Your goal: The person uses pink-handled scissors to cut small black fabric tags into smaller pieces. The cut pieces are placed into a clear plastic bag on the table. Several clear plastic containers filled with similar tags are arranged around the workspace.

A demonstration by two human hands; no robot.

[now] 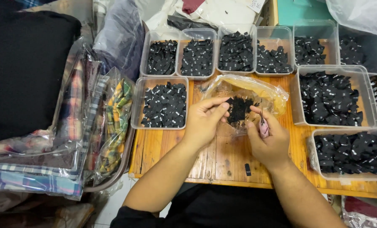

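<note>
Both hands (205, 122) (266, 141) — picking black labels (239, 109).

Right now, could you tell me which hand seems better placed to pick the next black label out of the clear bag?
Probably the left hand: its fingertips already touch the black labels in the clear bag, while the right hand is busy holding small pink snips.

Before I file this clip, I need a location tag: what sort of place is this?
Probably a small garment workshop: clear tubs of sorted black labels on a wooden table, and bagged folded clothes stacked beside it.
</note>
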